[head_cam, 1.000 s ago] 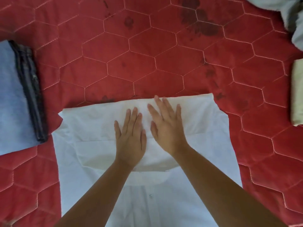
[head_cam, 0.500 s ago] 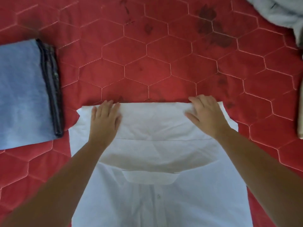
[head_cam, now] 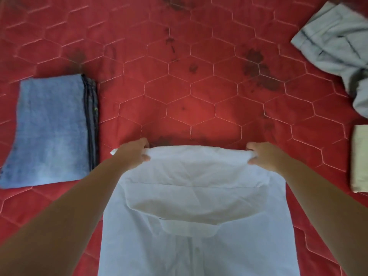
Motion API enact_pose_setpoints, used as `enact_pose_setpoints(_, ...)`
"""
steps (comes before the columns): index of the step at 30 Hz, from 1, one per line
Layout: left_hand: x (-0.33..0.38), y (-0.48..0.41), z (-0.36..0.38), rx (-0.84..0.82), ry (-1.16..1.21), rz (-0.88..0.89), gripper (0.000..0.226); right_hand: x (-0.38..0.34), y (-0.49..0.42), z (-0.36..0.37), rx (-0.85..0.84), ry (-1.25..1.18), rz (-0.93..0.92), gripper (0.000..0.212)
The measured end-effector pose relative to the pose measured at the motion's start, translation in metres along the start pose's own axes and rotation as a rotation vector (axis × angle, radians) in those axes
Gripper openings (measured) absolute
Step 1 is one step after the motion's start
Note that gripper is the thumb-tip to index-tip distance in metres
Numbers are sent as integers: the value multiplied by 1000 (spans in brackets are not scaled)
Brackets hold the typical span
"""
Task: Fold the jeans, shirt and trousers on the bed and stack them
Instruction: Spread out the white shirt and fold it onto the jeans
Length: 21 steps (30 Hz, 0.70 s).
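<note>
The shirt [head_cam: 195, 176] is thin white cloth, smooth with soft wrinkles. The jeans [head_cam: 51, 132] are thick blue cloth that looks rough. The bed cover [head_cam: 199, 86] is red padded cloth, not shiny, with stitched lines and dark spots. The trousers [head_cam: 334, 42] are soft grey cloth.

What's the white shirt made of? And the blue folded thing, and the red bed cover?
The shirt looks like thin woven cloth, maybe cotton: matte, with soft creases. The folded jeans look like denim: thick, faded blue, with darker layered edges. The bed cover seems to be padded quilted fabric: its stitched hexagons puff slightly.
</note>
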<state>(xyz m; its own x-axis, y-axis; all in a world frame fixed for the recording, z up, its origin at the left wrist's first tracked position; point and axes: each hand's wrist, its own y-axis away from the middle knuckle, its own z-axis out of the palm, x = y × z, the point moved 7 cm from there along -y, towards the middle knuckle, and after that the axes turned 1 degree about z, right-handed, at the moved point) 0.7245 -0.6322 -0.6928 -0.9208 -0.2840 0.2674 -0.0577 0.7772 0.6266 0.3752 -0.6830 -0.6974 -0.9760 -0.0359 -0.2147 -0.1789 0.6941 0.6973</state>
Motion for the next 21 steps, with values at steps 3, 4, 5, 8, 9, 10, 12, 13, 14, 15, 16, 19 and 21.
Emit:
enact_pose_setpoints(3,6,4,-14,51,-13,31,25,-1,9,-20,113,-57,8,11)
enact_pose_setpoints(4,9,5,-23,84,-25,33,24,-4,10,-27,145,-53,5,9)
enact_pose_setpoints(5,11,6,-33,121,-35,37,24,-8,10,-37,180,-41,-3,9)
enact_pose_setpoints(8,17,5,-70,241,-36,58,29,-20,8,-75,327,0,-47,15)
enact_pose_setpoints(9,20,5,-84,283,-33,73,29,-23,9,-88,379,6,-62,17)
enact_pose_setpoints(10,24,5,-97,325,-33,90,29,-26,9,-101,428,4,-76,19)
enact_pose_setpoints(12,32,7,-121,402,-43,126,27,-32,14,-125,523,-1,-107,21)
enact_pose_setpoints(13,37,10,-131,440,-53,150,26,-35,17,-135,569,1,-125,20)
enact_pose_setpoints(14,41,13,-139,485,-61,184,25,-37,22,-144,615,7,-143,18)
enact_pose_setpoints(15,44,18,-147,528,-65,218,23,-39,27,-152,656,14,-158,17)
enact_pose_setpoints(16,46,23,-153,566,-66,252,21,-39,33,-157,692,20,-171,16)
enact_pose_setpoints(19,51,46,-162,646,-97,359,16,-41,57,-167,792,33,-218,15)
enact_pose_setpoints(21,54,67,-162,699,-135,440,15,-44,78,-166,854,41,-269,14)
